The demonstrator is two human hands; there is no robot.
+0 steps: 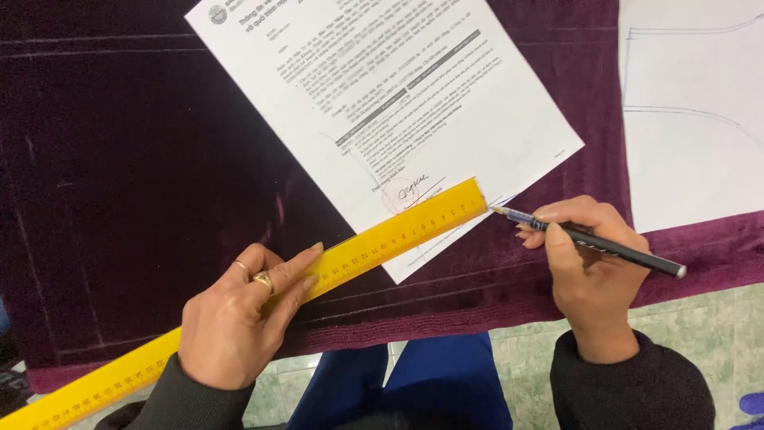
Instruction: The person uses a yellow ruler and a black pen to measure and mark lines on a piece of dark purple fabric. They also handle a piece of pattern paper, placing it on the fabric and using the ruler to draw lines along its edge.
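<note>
A long yellow ruler (pixel 398 236) lies slanted across dark purple velvet fabric (pixel 143 183), its far end resting on the lower corner of a white printed sheet (pixel 446 111). My left hand (pixel 239 314), with rings on two fingers, presses flat on the ruler's middle. My right hand (pixel 585 255) grips a dark pen (pixel 605 245) with a clear front part; its tip touches the sheet's edge just past the ruler's end.
A white paper pattern piece (pixel 692 103) with drawn curves lies on the fabric at the upper right. Faint chalk lines cross the velvet. Below the fabric's edge are a pale green tiled floor (pixel 700 318) and my blue trousers (pixel 422 382).
</note>
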